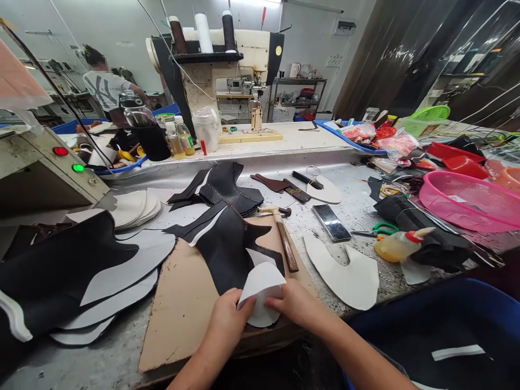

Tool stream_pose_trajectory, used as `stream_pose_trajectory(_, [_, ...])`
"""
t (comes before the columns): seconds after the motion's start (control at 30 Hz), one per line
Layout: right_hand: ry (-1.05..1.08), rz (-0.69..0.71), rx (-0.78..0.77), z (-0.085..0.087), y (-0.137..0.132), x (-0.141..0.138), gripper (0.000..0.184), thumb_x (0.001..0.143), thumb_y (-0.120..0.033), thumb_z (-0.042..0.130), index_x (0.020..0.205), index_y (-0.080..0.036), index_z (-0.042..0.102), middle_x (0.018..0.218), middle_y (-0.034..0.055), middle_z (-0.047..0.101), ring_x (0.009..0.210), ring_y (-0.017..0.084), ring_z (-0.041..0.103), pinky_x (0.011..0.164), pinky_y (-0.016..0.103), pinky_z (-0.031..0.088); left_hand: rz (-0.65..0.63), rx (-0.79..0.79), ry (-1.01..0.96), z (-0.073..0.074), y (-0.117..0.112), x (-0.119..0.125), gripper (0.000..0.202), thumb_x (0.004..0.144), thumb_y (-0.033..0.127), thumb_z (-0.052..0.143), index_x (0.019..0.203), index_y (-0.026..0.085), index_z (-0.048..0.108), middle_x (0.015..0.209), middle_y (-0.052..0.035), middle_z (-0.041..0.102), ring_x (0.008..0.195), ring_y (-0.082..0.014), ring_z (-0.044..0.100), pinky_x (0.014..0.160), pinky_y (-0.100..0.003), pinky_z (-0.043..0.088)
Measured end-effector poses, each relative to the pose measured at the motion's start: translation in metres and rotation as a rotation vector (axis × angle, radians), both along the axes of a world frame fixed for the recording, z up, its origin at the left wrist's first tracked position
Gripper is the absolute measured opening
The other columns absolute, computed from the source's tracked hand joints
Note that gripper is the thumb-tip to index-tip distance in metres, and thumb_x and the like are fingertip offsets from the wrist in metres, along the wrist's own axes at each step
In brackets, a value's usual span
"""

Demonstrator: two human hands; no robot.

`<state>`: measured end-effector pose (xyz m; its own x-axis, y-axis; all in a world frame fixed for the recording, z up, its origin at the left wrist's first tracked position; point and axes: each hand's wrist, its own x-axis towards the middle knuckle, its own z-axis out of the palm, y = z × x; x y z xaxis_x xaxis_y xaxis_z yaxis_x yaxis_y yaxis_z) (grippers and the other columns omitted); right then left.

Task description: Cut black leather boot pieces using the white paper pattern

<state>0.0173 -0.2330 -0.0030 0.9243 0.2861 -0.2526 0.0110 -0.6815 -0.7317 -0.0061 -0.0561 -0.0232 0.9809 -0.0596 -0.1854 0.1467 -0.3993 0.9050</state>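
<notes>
Both my hands pinch a curved white lining piece [262, 277] at the front edge of a tan board [179, 292]. My left hand [229, 319] has its thumb and fingers closed on the left side. On the opposite edge, the fingers of my right hand [298, 303] are closed too. The piece bends upward between them, over a paler rounded part below. Just beyond lies a black leather shoe upper [225, 254] with a white strip along one edge. A hammer [286, 241] with a wooden handle rests beside it on the right.
Stacked black uppers [60, 249] with white linings lie left. Right are white U-shaped pieces [341, 271], a phone [331, 222], green-handled scissors [382, 230], a glue bottle [400, 246] and a pink basket [467, 206]. Behind stands a sewing machine [195, 81]; a person [105, 81] is farther back.
</notes>
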Motion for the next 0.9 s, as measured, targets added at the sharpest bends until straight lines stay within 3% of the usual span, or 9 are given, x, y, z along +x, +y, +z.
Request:
stream_pose_trajectory(0.2, [-0.005,0.008,-0.062,-0.008,0.002,0.001,0.026,0.07,-0.017,0.067,0.096,-0.018,0.065,0.091,0.0072,0.071,0.082,0.025,0.064,0.071,0.029,0.044,0.145,-0.072,0.164,0.011,0.04,0.023,0.044,0.057,0.062,0.056,0.07,0.019,0.056,0.045,0.0055,0.046,0.038,-0.0115,0.04,0.039,-0.024,0.029])
stream_pose_trajectory(0.33, [0.015,0.004,-0.114,-0.008,0.002,-0.001,0.028,0.072,-0.021,0.066,0.1,-0.015,0.065,0.093,0.0123,0.07,0.085,0.028,0.064,0.07,0.031,0.045,0.172,-0.068,0.146,0.014,0.062,0.036,0.04,0.058,0.057,0.06,0.067,0.019,0.053,0.046,0.0064,0.044,0.039,-0.009,0.038,0.038,-0.021,0.025])
stream_pose_trajectory(0.5, [-0.005,0.025,-0.127,-0.009,0.0,-0.006,0.025,0.076,-0.023,0.062,0.099,-0.014,0.065,0.096,0.0131,0.069,0.089,0.029,0.063,0.073,0.031,0.046,0.159,-0.038,0.072,0.014,0.063,0.041,0.03,0.063,0.047,0.06,0.063,0.018,0.053,0.048,0.0067,0.041,0.042,-0.0085,0.034,0.043,-0.022,0.026])
stream_pose_trajectory(0.77, [0.003,-0.008,-0.146,-0.005,0.004,-0.006,0.024,0.074,-0.022,0.064,0.098,-0.018,0.066,0.092,0.0098,0.07,0.086,0.028,0.064,0.071,0.031,0.045,0.136,0.205,-0.085,0.003,0.06,0.043,0.02,0.071,0.033,0.058,0.059,0.018,0.052,0.058,0.0026,0.052,0.057,-0.0139,0.046,0.055,-0.025,0.033])
stream_pose_trajectory(0.9, [0.025,0.002,-0.194,0.0,0.007,-0.005,0.024,0.075,-0.018,0.064,0.099,-0.019,0.066,0.092,0.0105,0.07,0.085,0.028,0.064,0.07,0.03,0.044,0.24,0.429,-0.151,0.008,0.072,0.057,0.015,0.071,0.031,0.063,0.069,0.02,0.052,0.06,0.0006,0.054,0.058,-0.0189,0.052,0.058,-0.03,0.037])
